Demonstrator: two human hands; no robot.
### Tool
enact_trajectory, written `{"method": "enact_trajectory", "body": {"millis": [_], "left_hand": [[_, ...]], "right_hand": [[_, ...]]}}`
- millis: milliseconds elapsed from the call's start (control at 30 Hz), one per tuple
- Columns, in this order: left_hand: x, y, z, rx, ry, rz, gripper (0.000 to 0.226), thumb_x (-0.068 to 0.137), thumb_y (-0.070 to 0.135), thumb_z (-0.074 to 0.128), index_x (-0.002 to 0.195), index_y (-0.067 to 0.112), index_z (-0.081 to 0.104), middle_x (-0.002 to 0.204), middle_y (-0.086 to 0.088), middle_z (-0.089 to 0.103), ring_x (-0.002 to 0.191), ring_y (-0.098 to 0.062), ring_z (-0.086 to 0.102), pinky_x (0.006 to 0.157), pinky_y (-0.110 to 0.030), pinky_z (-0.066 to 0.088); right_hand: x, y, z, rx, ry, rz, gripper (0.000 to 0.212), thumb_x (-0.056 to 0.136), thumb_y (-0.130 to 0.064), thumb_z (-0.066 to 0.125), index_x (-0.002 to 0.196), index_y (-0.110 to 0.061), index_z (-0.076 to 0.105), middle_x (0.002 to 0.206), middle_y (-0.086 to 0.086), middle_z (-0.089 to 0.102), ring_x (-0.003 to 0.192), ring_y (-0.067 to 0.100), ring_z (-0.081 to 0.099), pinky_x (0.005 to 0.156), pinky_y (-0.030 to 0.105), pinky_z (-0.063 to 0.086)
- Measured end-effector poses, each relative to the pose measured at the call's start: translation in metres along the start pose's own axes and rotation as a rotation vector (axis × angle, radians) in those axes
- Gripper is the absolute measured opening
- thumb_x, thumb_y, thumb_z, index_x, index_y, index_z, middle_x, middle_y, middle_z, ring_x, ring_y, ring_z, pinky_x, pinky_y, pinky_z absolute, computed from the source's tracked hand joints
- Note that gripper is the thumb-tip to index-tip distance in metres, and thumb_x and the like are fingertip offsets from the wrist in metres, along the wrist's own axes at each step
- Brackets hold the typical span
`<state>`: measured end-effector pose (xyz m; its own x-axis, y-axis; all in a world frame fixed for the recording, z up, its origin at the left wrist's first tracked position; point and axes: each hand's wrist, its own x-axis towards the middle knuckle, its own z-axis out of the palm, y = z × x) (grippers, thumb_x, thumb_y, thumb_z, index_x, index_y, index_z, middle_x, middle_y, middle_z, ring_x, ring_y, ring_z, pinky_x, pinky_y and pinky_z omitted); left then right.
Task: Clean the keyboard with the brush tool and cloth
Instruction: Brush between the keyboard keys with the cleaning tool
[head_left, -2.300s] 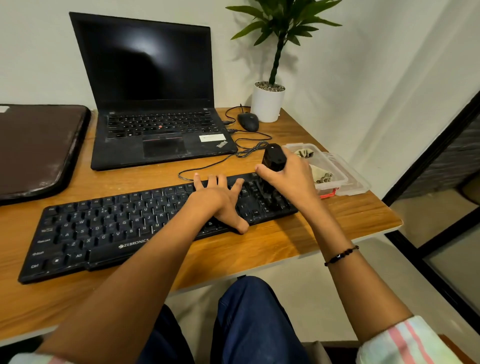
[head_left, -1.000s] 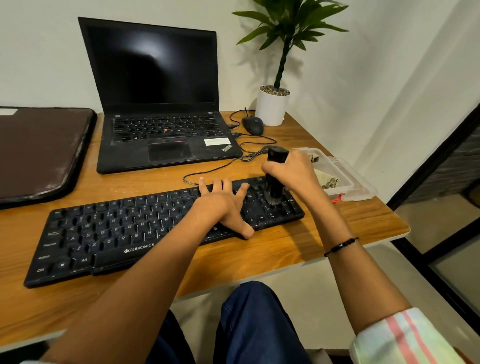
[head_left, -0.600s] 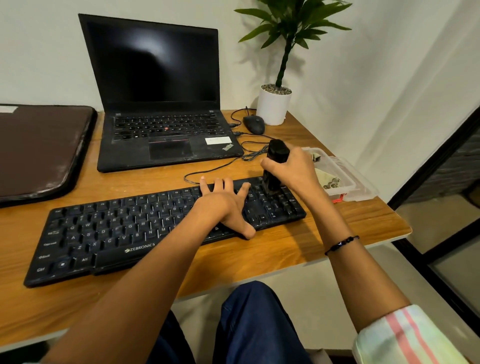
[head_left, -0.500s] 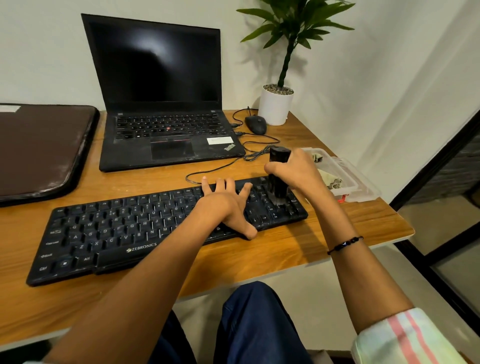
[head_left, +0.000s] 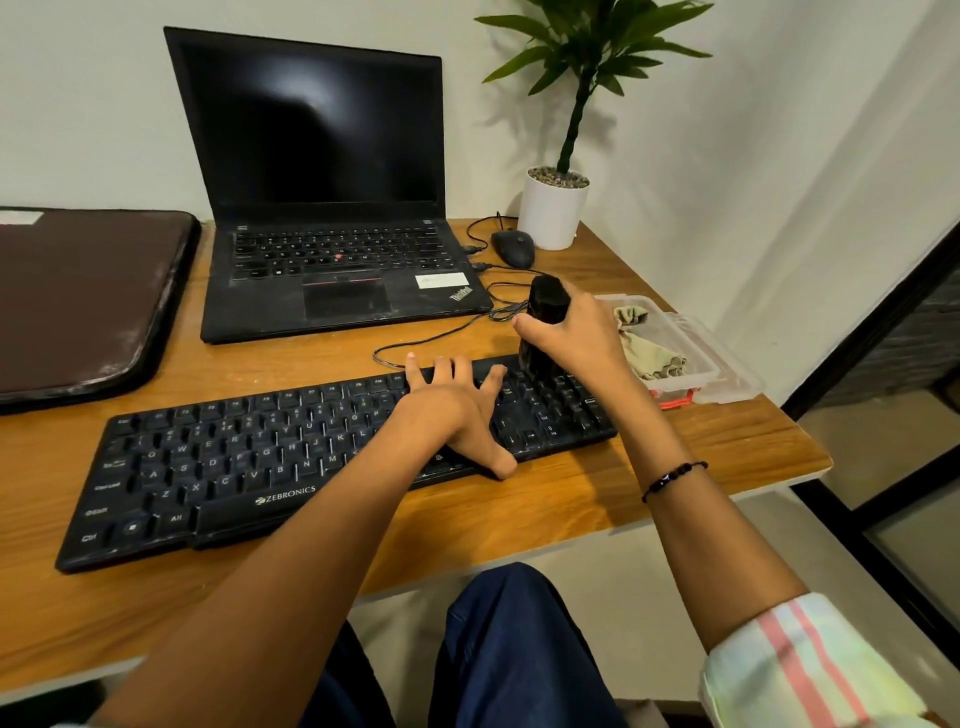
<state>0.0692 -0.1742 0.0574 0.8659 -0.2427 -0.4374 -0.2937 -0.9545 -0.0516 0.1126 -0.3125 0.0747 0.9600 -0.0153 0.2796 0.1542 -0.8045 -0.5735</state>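
Keyboard (head_left: 249, 467) flat on tabletop (head_left: 649, 493), light plastic, apt to slide w/o bracing. Left hand (head_left: 452, 415) spread flat on keys mid-right, fingers straight, pinning it down. Right hand (head_left: 576, 338) wrapped round brush tool (head_left: 545, 306), upright, bristles on right-end keys; rigid body, grip mid-barrel. Cloth (head_left: 649, 348) soft, limp, in clear tray (head_left: 727, 374) far right.

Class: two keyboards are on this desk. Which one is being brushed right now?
The separate black keyboard nearest the person, not the laptop's built-in one. The right hand holds the brush tool upright on its right end while the left hand presses on its keys.
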Motion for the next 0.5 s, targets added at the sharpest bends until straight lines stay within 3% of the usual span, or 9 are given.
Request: {"method": "enact_trajectory", "body": {"millis": [100, 200, 267, 367, 500], "left_hand": [[0.000, 0.000, -0.001, -0.005, 0.003, 0.001, 0.120, 0.071, 0.068, 0.061, 0.148, 0.026, -0.021, 0.154, -0.020, -0.004, 0.141, -0.042, -0.006, 0.109, -0.066, -0.006], [0.000, 0.000, 0.000, -0.010, 0.005, 0.003, 0.119, 0.071, 0.067, 0.062, 0.148, 0.027, -0.020, 0.154, -0.020, -0.004, 0.142, -0.042, -0.007, 0.109, -0.067, -0.007], [0.000, 0.000, 0.000, -0.008, 0.003, 0.000, 0.119, 0.071, 0.067, 0.062, 0.148, 0.027, -0.020, 0.154, -0.020, -0.004, 0.142, -0.042, -0.007, 0.108, -0.066, -0.007], [0.000, 0.001, 0.000, -0.005, -0.004, 0.001, 0.119, 0.071, 0.067, 0.061, 0.148, 0.026, -0.020, 0.154, -0.020, -0.006, 0.142, -0.042, -0.008, 0.108, -0.066, -0.007], [0.001, 0.000, -0.001, 0.003, -0.007, 0.000, 0.120, 0.071, 0.067, 0.062, 0.148, 0.026, -0.021, 0.155, -0.020, -0.006, 0.142, -0.042, -0.008, 0.108, -0.066, -0.007]], "right_hand": [[0.011, -0.006, -0.015, -0.024, -0.185, 0.132, 0.025, 0.075, -0.033, 0.070, 0.071, -0.012, 0.056, 0.074, 0.006, 0.063, 0.065, 0.022, 0.062, 0.050, 0.030, 0.047], [0.014, -0.009, -0.015, 0.014, -0.065, 0.049, 0.023, 0.077, -0.035, 0.069, 0.078, -0.014, 0.060, 0.071, -0.003, 0.058, 0.073, 0.018, 0.056, 0.054, 0.026, 0.039], [0.009, -0.005, -0.004, 0.018, -0.027, 0.007, 0.028, 0.078, -0.038, 0.069, 0.086, -0.013, 0.060, 0.078, 0.000, 0.061, 0.078, 0.019, 0.055, 0.060, 0.026, 0.036], [0.000, 0.000, 0.001, 0.021, -0.070, 0.097, 0.026, 0.074, -0.037, 0.068, 0.072, -0.014, 0.056, 0.076, 0.003, 0.060, 0.076, 0.022, 0.057, 0.054, 0.028, 0.036], [-0.002, -0.002, -0.015, -0.033, -0.220, 0.189, 0.024, 0.072, -0.034, 0.069, 0.074, -0.012, 0.058, 0.081, 0.008, 0.063, 0.081, 0.026, 0.062, 0.067, 0.038, 0.053]]}}
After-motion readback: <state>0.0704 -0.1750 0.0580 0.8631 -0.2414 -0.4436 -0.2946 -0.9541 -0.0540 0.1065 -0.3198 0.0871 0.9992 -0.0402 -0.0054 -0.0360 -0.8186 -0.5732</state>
